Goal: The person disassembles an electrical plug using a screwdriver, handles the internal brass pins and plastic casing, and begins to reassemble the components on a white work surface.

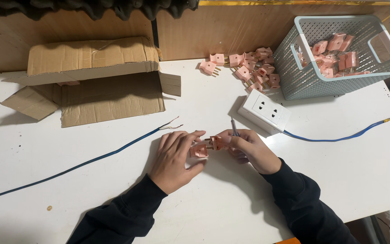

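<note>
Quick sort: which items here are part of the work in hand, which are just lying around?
In hand:
- left hand on a pink plug piece
- right hand holding a second pink plug piece and a thin tool

Lying about:
- pile of pink plugs
- grey basket of plugs
- white socket block
- blue cable
- cardboard box

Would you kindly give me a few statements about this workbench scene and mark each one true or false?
1. The left hand touches a pink plastic plug. True.
2. The grey-blue plastic mesh basket stands upright. False: it is tilted, with pink plugs inside.
3. The white double socket block has a blue cable leading from it. True.
4. The brown cardboard box is sealed. False: its flaps lie open.
5. The right hand is empty. False: it holds a pink plug piece.
</note>
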